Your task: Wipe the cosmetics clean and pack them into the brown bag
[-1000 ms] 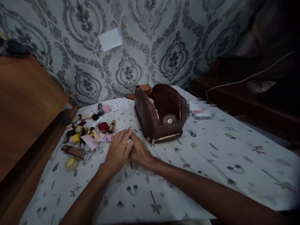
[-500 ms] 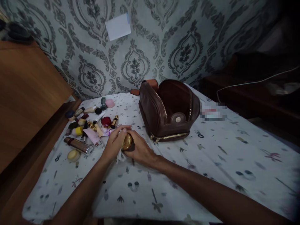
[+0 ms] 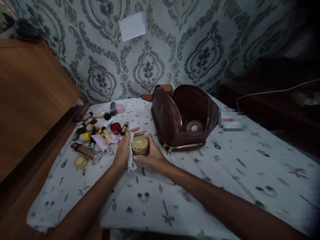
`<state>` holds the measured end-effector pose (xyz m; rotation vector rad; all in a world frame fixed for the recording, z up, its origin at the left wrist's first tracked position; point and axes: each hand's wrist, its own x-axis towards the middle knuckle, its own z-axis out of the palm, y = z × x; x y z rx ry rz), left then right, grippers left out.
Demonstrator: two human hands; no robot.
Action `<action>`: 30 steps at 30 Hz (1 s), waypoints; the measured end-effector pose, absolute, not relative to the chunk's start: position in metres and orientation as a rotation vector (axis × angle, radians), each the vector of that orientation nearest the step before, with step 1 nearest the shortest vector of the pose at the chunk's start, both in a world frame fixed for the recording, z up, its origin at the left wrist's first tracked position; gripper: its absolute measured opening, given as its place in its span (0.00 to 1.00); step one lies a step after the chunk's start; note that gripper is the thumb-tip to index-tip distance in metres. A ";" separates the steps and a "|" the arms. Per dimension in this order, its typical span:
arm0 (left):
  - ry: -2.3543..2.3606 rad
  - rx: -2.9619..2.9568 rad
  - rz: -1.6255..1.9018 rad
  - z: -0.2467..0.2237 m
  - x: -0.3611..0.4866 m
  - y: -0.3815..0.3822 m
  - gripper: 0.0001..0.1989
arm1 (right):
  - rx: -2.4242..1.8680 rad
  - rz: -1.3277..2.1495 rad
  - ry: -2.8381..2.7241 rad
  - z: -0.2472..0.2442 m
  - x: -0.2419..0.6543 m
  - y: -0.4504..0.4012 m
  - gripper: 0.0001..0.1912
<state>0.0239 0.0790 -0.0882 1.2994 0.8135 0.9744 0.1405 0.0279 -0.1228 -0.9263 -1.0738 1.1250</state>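
Observation:
A round jar [image 3: 140, 144] with a shiny gold lid and a darker base is upright between my hands. My right hand [image 3: 153, 154] wraps round its right side, fingers behind and thumb in front. On the jar's left, my left hand [image 3: 123, 150] holds a white cloth [image 3: 130, 156] against it, its fingertips reaching out behind. A brown bag [image 3: 166, 120] with gold zips stands open beyond my right hand. Near my left hand lie a dark red jar [image 3: 115, 128], a small gold-and-black bottle [image 3: 124, 128] and a pale pink tube [image 3: 100, 143].
Several more cosmetics lie at the left, among them a long metallic bottle [image 3: 86, 152] and a yellow-lidded jar [image 3: 80, 162]. The patterned sheet [image 3: 200, 206] meets a wooden cabinet [image 3: 32, 90] at the left. A blurred-out item [image 3: 232, 120] lies right of the bag.
The jar has turned upright, so its lid and base both show. The cloth is more visible at its left side. The whole view has shifted slightly.

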 end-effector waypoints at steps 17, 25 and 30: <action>0.799 1.879 1.078 -0.103 0.021 0.073 0.26 | -0.605 1.492 -0.588 -0.113 0.147 0.029 0.25; 0.809 1.760 1.202 -0.102 0.026 0.071 0.09 | -0.662 1.459 -0.498 -0.114 0.151 0.029 0.19; 1.027 1.839 1.279 -0.095 0.020 0.079 0.10 | -0.639 1.516 -0.488 -0.117 0.152 0.030 0.16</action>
